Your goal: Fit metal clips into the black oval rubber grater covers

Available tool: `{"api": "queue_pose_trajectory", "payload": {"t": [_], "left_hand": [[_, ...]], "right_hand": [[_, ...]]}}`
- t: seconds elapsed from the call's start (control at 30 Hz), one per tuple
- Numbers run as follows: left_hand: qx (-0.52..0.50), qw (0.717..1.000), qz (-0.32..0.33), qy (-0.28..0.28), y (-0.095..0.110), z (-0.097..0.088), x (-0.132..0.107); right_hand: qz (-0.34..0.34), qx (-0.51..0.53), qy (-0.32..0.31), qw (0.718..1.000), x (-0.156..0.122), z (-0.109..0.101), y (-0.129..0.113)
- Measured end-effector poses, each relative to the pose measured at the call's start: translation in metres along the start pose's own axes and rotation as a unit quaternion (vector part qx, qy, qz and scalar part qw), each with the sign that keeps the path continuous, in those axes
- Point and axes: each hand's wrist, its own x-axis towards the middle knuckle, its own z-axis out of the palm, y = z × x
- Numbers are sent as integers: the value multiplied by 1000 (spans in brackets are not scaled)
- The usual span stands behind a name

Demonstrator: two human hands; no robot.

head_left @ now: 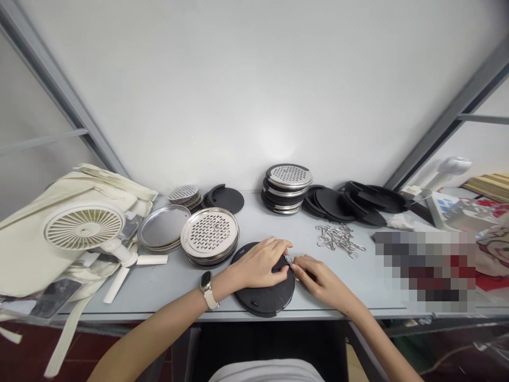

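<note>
A round black disc [263, 297] lies flat near the front edge of the grey table [167, 286]. My left hand [260, 263] rests on top of it, fingers curled and pressing it down, a watch on the wrist. My right hand [318, 275] is at the disc's right rim, fingers pinched on a small metal clip [289, 261] where it meets the disc's edge. A loose pile of the same metal clips [339, 238] lies just beyond my right hand.
Perforated metal discs [209, 232] and plain metal plates [163, 228] are stacked to the left. An assembled stack [287, 187] and black discs [350, 203] stand at the back. A white fan [84, 227] on cloth bags lies far left. Clutter sits far right.
</note>
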Motion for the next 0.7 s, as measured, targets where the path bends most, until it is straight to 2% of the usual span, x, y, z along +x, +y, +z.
{"api": "queue_pose_trajectory", "payload": {"t": [0.33, 0.7], "left_hand": [[39, 998, 43, 2, -3, 3, 1], [34, 998, 55, -8, -4, 3, 3]], "right_hand": [[10, 22, 0, 1000, 0, 0, 1], [25, 25, 5, 999, -1, 0, 0]]}}
